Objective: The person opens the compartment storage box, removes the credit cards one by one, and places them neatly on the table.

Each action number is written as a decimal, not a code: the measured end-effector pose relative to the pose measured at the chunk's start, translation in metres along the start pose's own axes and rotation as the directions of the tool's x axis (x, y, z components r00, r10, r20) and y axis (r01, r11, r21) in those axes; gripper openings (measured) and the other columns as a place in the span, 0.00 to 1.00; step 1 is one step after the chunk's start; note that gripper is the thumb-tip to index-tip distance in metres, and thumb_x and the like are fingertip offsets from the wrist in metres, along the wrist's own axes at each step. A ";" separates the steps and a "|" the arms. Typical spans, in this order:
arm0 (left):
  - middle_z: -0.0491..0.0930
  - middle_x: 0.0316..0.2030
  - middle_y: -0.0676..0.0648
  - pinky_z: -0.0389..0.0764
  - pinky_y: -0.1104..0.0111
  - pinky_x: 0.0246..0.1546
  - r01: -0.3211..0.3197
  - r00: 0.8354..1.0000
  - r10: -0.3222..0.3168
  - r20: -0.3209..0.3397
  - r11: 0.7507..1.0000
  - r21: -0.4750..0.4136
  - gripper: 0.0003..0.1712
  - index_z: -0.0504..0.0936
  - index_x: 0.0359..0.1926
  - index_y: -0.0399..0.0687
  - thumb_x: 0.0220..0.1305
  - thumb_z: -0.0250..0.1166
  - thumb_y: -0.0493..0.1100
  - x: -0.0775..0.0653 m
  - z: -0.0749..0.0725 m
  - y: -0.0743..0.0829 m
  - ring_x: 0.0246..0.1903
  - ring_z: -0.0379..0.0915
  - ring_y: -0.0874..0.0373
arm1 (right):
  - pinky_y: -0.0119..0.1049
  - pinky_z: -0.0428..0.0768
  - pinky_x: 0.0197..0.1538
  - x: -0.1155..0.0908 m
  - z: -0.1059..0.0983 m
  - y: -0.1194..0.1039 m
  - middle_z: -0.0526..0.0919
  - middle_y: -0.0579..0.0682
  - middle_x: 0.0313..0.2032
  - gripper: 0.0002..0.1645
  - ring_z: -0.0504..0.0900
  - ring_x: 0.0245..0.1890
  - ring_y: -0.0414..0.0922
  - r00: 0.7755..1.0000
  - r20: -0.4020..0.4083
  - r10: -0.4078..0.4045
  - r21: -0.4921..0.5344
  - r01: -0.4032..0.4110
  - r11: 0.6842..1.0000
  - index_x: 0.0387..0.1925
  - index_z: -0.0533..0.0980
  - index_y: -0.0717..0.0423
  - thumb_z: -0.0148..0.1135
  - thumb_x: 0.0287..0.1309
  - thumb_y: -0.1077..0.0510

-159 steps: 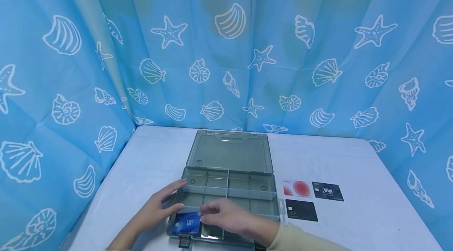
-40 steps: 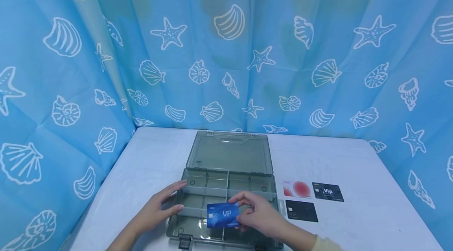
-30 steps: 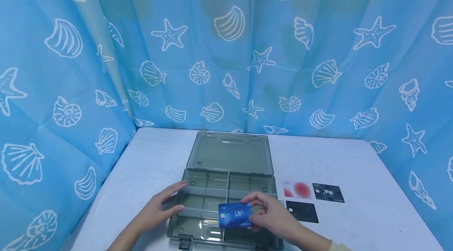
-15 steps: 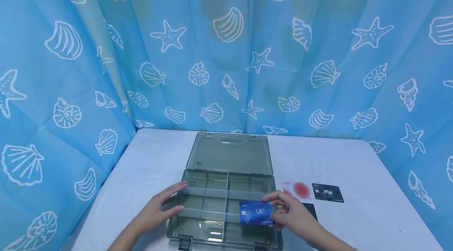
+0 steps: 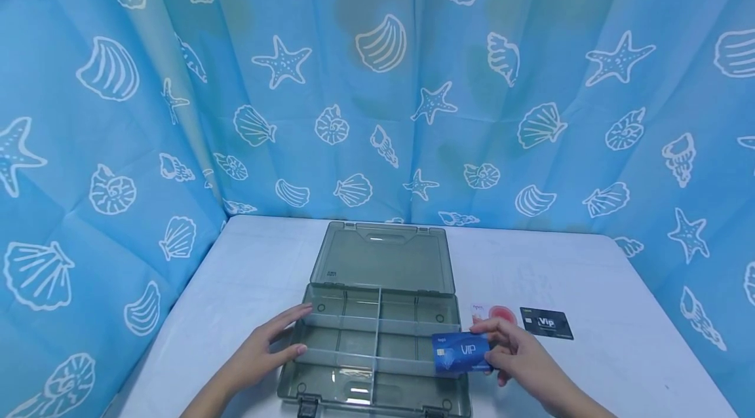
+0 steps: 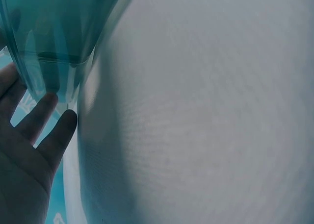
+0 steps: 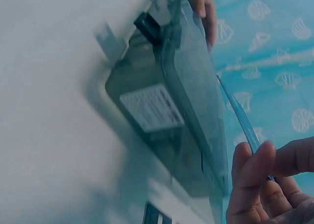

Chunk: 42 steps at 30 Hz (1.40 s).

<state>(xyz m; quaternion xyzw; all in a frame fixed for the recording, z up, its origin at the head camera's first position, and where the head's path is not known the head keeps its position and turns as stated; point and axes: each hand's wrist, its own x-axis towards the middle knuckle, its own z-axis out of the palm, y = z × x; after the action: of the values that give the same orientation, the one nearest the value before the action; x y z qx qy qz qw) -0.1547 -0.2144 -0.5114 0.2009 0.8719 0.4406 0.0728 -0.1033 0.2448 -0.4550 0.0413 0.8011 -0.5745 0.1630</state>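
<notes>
In the head view, my right hand (image 5: 525, 365) pinches a blue VIP card (image 5: 457, 354) by its right end, above the right edge of a grey see-through divided box (image 5: 354, 341). The right wrist view shows the card (image 7: 240, 113) edge-on between thumb and fingers, raised above the box. My left hand (image 5: 259, 354) rests at the box's left rim, fingers spread; in the left wrist view its fingers (image 6: 59, 136) touch the box wall. The box's lid (image 5: 383, 257) is folded back flat. No card shows in its compartments.
Right of the box on the white table (image 5: 596, 274) lie a red-and-white card (image 5: 501, 314), partly behind my right hand, and a black Vip card (image 5: 546, 322). Another black card is hidden in the head view. A blue shell-print curtain (image 5: 377, 77) stands behind.
The blue card, earlier in the box's front left compartment, has been lifted out and carried right by my right hand, which now covers the nearer black card. My left hand stays put.
</notes>
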 end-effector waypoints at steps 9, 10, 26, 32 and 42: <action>0.65 0.74 0.46 0.69 0.45 0.68 0.005 1.000 -0.005 -0.001 1.000 0.007 0.38 0.69 0.74 0.50 0.68 0.69 0.53 0.000 0.000 0.002 0.73 0.58 0.41 | 0.39 0.83 0.28 -0.004 -0.031 0.014 0.80 0.60 0.52 0.27 0.78 0.35 0.50 0.988 -0.132 0.076 -0.036 -0.081 0.996 0.64 0.71 0.60 0.57 0.62 0.67; 0.65 0.74 0.46 0.69 0.45 0.68 0.006 1.000 -0.006 0.000 1.000 0.009 0.38 0.69 0.74 0.50 0.68 0.69 0.53 0.000 0.000 0.002 0.73 0.58 0.41 | 0.40 0.83 0.28 -0.004 -0.035 0.016 0.79 0.61 0.55 0.27 0.78 0.36 0.49 0.986 -0.143 0.088 -0.034 -0.094 0.995 0.64 0.71 0.60 0.56 0.63 0.67; 0.65 0.74 0.46 0.68 0.45 0.68 -0.001 1.000 0.001 0.000 1.000 0.028 0.37 0.69 0.74 0.50 0.68 0.69 0.53 0.000 0.001 0.001 0.73 0.58 0.41 | 0.42 0.84 0.35 0.000 -0.085 0.057 0.71 0.74 0.59 0.28 0.78 0.42 0.50 0.964 -0.208 0.168 -0.088 -0.189 0.978 0.65 0.69 0.63 0.54 0.63 0.68; 0.65 0.74 0.46 0.69 0.44 0.68 -0.005 1.000 0.006 -0.007 1.000 0.029 0.37 0.69 0.74 0.50 0.68 0.69 0.53 0.000 0.001 0.001 0.73 0.58 0.41 | 0.43 0.83 0.34 0.004 -0.102 0.074 0.71 0.75 0.59 0.28 0.77 0.43 0.51 0.960 -0.211 0.184 -0.086 -0.205 0.975 0.65 0.69 0.64 0.54 0.62 0.68; 0.65 0.74 0.46 0.69 0.44 0.68 -0.002 1.000 0.002 -0.007 1.000 0.027 0.37 0.69 0.74 0.51 0.68 0.68 0.54 0.000 0.001 -0.001 0.73 0.58 0.41 | 0.42 0.79 0.35 0.007 -0.118 0.088 0.68 0.77 0.59 0.30 0.74 0.45 0.54 0.947 -0.228 0.228 -0.076 -0.251 0.965 0.63 0.68 0.67 0.56 0.57 0.67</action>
<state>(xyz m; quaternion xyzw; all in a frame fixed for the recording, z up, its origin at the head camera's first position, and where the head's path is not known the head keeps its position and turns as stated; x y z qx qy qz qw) -0.1546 -0.2143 -0.5132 0.2010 0.8778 0.4296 0.0665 -0.1129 0.3837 -0.5034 0.1923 0.8319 -0.5000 0.1450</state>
